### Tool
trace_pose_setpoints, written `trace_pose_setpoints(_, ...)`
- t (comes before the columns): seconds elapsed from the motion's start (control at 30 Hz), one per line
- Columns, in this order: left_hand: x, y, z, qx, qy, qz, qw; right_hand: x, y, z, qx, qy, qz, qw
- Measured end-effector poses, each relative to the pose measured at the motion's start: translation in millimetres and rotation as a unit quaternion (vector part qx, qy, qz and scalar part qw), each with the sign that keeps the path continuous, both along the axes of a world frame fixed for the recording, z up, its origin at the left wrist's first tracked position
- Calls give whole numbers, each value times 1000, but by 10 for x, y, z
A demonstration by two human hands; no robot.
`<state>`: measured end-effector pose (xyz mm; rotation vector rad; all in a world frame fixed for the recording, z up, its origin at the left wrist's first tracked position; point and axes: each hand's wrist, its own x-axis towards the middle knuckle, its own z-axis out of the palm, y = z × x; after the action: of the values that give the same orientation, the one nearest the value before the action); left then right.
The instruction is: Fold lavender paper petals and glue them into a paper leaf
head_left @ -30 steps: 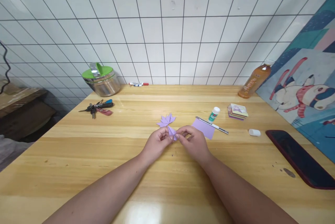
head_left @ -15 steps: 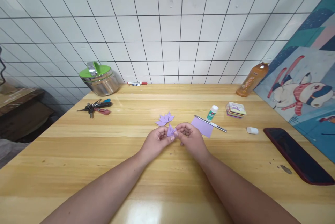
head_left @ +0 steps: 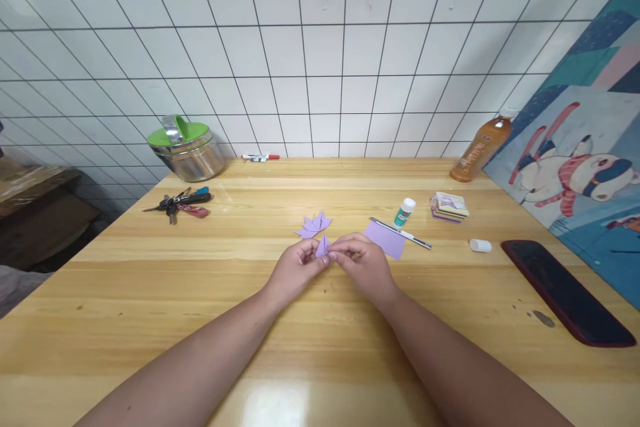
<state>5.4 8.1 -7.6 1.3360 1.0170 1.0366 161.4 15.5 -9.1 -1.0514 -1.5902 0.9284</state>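
Purple folded paper (head_left: 323, 246) is held near the middle of the frame, its tip pointed upward between the fingertips. By its look, a folding or creasing step is in hand; whether a crease is being pressed or a layer opened cannot be told at this size. On the left, its side is gripped between thumb and fingers of the left hand (head_left: 296, 272); on the right, its edge is pinched by the fingertips of the right hand (head_left: 367, 267). For the next move, a light, steady pinch and well-matched edges would seem to be called for, since small folds are easily set askew.

Left to right, little writing is offered. At the upper left of the frame, no lettering can be made out on the steel pot (head_left: 195, 162), nor, below it, on the bunch of keys (head_left: 177, 202). On the white-and-red marker (head_left: 260, 157), any print is too small to be read. Just beyond the hands, plain purple petal-like pieces (head_left: 313, 228) are seen. Right of centre, a flat purple sheet (head_left: 383, 241) is crossed by a slim silver tool (head_left: 417, 240), and a green label is borne by the glue stick (head_left: 404, 214) — not legible. Farther right, a printed figure is shown on the paper stack (head_left: 449, 206), and pale lettering on the amber bottle (head_left: 481, 148) — it cannot be deciphered
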Motion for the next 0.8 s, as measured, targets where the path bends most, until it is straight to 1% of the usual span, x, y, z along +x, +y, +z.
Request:
trace_pose_setpoints(0.17, -3, -10, -18, 8, 18, -9, 1000, 8, 15, 4, -74, 35, 12, 997)
trace_pose_setpoints(0.3, -1, -9, -34, 0, 25, -7, 1000, 9, 4, 13, -130, 60, 28, 989)
trace_pose_setpoints(0.47, 9, -15, -6, -6, 18, -8, 1000, -19, -12, -2, -186, 115, 15, 976)
trace_pose_setpoints(0.67, 16, -33, 53, -29, -7, -12, 999, -34, -24, 37, -231, 142, 6, 962)
trace_pose_setpoints(0.8, 11, -41, 78, -34, -29, -4, 999, -22, -45, 88, -230, 121, 15, 966)
